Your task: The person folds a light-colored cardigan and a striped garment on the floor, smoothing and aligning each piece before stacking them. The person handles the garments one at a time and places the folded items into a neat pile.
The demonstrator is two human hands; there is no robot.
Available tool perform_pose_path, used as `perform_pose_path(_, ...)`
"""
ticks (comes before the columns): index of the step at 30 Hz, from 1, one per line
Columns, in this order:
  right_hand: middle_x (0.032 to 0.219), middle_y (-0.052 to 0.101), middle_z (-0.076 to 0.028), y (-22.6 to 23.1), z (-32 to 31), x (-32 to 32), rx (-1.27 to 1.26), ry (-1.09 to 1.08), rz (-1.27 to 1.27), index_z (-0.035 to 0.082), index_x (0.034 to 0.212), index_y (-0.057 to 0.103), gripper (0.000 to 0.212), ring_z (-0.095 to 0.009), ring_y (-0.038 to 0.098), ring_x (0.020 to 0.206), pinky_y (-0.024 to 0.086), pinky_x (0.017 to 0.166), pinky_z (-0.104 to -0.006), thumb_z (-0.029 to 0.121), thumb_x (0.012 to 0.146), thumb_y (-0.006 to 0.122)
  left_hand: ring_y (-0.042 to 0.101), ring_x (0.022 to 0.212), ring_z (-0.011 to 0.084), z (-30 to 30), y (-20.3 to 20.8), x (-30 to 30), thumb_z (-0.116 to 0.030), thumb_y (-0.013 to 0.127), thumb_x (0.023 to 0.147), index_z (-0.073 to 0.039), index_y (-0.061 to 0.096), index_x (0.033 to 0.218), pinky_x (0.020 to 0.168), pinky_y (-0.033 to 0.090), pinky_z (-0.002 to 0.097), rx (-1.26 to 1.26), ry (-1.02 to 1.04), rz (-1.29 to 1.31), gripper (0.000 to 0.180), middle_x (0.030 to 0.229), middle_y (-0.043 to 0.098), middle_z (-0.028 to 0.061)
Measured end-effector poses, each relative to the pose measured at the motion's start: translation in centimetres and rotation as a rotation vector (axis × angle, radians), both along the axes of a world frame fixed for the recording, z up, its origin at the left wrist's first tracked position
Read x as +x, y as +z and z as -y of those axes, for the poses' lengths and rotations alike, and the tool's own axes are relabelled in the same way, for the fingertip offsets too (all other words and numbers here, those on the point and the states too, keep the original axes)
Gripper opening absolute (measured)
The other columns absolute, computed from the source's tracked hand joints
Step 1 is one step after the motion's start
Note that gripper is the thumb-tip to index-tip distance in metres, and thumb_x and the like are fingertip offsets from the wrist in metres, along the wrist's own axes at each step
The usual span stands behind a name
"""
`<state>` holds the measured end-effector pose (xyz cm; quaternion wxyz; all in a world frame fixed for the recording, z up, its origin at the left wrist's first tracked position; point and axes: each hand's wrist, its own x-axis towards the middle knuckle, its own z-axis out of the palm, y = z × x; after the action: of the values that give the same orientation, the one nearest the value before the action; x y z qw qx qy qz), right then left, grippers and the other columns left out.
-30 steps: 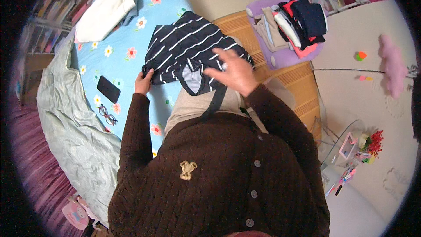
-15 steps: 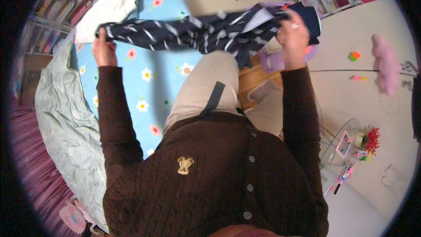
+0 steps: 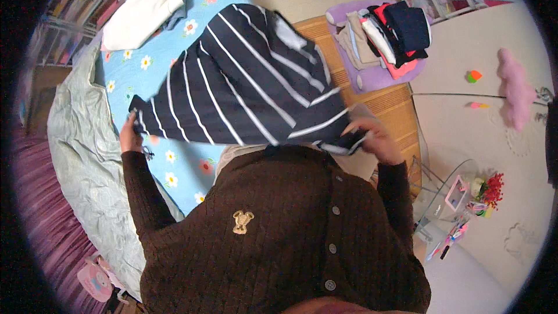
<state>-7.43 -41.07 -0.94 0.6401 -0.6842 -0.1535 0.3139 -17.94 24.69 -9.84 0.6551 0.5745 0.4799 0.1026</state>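
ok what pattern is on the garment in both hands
White stripes on near-black cloth; the garment shows best in the head view.

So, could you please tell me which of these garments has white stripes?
The black garment held in the left hand and right hand: its bold stripes set it apart from the plain white cloth and the folded clothes.

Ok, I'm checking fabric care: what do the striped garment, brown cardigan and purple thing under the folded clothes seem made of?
Striped garment: thin, mostly matte cloth, draping in soft folds; fibre unclear.
Brown cardigan: matte knitted yarn, perhaps wool or acrylic, with raised ribbed texture.
Purple thing: probably matte plush over padding, judging by its rounded, soft-looking edges.
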Motion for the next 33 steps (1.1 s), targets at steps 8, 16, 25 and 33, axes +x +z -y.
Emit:
perform_pose_path(8,0.104,0.068,0.003,-4.7,0.5,2.0,-0.383,-0.078,-0.198,0.007,0.116,0.067,0.029,-0.002,0.054,0.076,0.04,0.056,-0.0191,0.011,0.089,0.058,0.063,0.098,0.0235,8.3,-5.2,4.7,-0.022,0.07,0.084,-0.01,0.059,0.125,0.084,0.05,0.0321,0.771,-0.677,0.003,0.044,0.114,0.061,0.0151)
perform_pose_path(16,0.088,0.069,-0.013,-13.2,-8.1,9.0,-0.489,-0.336,0.302,0.004,0.1,0.068,0.032,-0.028,0.067,0.083,0.051,0.073,-0.0351,0.031,0.082,0.069,0.065,0.092,0.0213,22.2,-2.8,22.5,-0.02,0.062,0.089,-0.011,0.068,0.112,0.083,0.05,0.0315,0.88,-1.033,0.297,0.025,0.103,0.066,0.0103)
perform_pose_path(25,0.075,0.063,-0.014,-12.0,-11.7,8.7,-0.452,-0.525,0.415,0.005,0.084,0.061,0.014,-0.03,0.063,0.072,0.048,0.065,-0.0369,0.017,0.08,0.067,0.063,0.1,0.0322,25.9,-6.1,34.4,-0.008,0.054,0.085,-0.011,0.068,0.107,0.087,0.05,0.0419,1.219,-1.257,0.19,0.026,0.11,0.064,0.0138)
perform_pose_path(33,0.065,0.049,0.002,-8.6,-11.7,8.0,-0.141,-0.684,-0.059,0.008,0.09,0.057,0.012,-0.007,0.045,0.053,0.034,0.048,-0.0242,0.018,0.09,0.063,0.058,0.114,0.0316,27.5,-10.7,37.6,-0.015,0.049,0.088,-0.015,0.066,0.115,0.095,0.047,0.0419,1.204,-1.601,-0.218,0.032,0.121,0.062,0.0126)
